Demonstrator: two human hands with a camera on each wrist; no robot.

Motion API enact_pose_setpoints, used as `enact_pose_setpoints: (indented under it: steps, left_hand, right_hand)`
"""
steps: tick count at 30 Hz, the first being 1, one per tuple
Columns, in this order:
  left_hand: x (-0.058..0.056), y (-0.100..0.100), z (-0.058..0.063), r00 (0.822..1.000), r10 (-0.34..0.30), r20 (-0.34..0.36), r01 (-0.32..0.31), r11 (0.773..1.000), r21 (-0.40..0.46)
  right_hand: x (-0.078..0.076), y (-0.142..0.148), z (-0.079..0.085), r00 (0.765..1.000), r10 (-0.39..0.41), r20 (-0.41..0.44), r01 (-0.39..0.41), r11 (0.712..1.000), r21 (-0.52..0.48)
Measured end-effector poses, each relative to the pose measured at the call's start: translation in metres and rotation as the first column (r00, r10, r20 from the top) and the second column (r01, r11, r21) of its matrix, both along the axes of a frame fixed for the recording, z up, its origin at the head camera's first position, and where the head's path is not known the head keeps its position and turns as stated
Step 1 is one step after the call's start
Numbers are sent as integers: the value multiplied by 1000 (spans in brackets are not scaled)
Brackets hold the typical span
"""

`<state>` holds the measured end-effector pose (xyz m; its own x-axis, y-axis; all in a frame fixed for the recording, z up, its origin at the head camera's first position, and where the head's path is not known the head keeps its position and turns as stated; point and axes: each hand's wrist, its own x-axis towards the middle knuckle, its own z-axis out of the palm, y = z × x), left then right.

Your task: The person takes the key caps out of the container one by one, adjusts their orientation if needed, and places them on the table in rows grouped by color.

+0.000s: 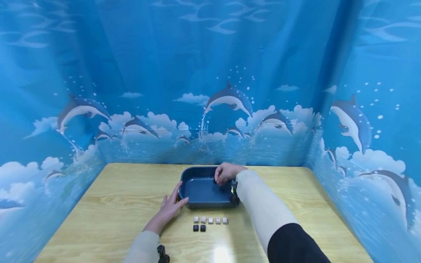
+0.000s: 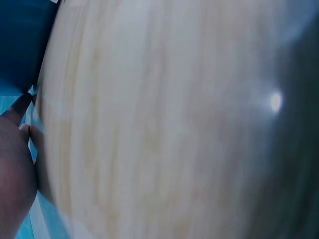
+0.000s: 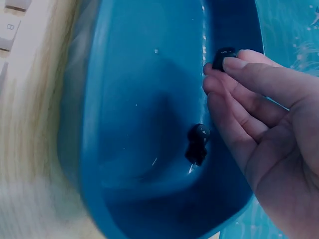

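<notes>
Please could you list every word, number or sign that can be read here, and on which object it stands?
"8" or "B", sideways: white keycap at the right wrist view's edge; I cannot tell which.
Black keycap in the right hand: mark too small to read.
Another black keycap, in the blue tray: mark too small.
Five white keycaps in the head view: marks too small.
No brand is readable.

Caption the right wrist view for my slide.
Right-hand fingers pinch a black key over a blue tub, with more black keys lying inside.
</notes>
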<state>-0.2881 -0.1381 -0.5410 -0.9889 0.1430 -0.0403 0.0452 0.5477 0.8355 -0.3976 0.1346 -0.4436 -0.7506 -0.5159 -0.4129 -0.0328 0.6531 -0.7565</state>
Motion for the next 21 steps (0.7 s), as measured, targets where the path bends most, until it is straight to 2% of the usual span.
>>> enact_pose_setpoints:
  steps: [5, 16, 21]
  left_hand:
    - [0, -4, 1, 1000, 6, 0, -6, 1000, -7]
    - [0, -2, 1, 1000, -8, -27, 7, 1000, -13]
    - [0, -2, 0, 997, -29, -67, 29, 1000, -10]
  right_hand:
    - [2, -4, -4, 1000, -1, 9, 1, 1000, -1]
    - [12, -5, -18, 998, -50, 39, 47, 995, 88]
    - [16, -4, -21, 998, -65, 9, 63, 988, 142]
